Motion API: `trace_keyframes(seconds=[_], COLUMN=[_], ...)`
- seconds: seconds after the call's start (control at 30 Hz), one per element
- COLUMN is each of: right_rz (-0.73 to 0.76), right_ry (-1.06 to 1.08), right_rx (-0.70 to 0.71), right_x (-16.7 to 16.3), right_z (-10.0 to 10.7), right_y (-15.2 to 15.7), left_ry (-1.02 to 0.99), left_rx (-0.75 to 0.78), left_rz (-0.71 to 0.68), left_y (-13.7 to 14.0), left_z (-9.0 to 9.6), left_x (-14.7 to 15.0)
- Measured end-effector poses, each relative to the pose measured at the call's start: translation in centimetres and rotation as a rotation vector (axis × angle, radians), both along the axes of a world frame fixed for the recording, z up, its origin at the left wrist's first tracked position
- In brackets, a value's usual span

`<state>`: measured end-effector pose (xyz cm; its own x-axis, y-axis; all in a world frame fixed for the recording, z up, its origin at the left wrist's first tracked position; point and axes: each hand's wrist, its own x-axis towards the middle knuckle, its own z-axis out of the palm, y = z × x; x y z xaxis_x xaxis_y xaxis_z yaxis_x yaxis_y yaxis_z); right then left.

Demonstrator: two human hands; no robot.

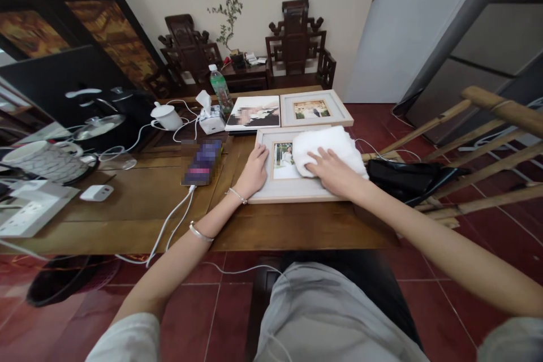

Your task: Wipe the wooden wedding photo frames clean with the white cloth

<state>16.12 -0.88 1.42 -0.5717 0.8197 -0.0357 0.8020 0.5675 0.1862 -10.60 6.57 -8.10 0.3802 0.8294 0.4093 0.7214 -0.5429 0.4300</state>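
Note:
A light wood picture frame (pixel 282 189) with a small photo in its mat lies flat near the table's front edge. My left hand (pixel 253 172) grips its left side, fingers over the rim. On the frame's right part rests a folded white cloth (pixel 333 144), covering that part and some of the photo. My right hand (pixel 333 169) holds the cloth down against the frame, its fingers bent and slightly apart. Just behind lie a second framed photo (pixel 316 108) and a photo panel (pixel 253 112), side by side.
Left on the wooden table (pixel 144 198) are a charging phone (pixel 201 163), a tissue box (pixel 212 120), a green-labelled bottle (pixel 220 89), a lidded white cup (pixel 167 116), a kettle (pixel 46 158) and a power strip (pixel 31 212). A bamboo chair (pixel 487 141) with a black bag (pixel 407 178) stands right.

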Motion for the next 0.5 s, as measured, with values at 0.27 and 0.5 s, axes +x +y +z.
trace_keyframes(seconds=[0.27, 0.5], right_rz=[0.127, -0.079], right_ry=[0.15, 0.198], right_rx=[-0.124, 0.108], right_x=[-0.7, -0.3], right_z=[1.5, -0.7], right_y=[-6.2, 3.8], left_ry=[0.035, -0.003], left_rx=[0.001, 0.008], left_rz=[0.02, 0.035], left_y=[-0.3, 0.0], left_z=[0.5, 0.0], left_x=[0.2, 0.3])
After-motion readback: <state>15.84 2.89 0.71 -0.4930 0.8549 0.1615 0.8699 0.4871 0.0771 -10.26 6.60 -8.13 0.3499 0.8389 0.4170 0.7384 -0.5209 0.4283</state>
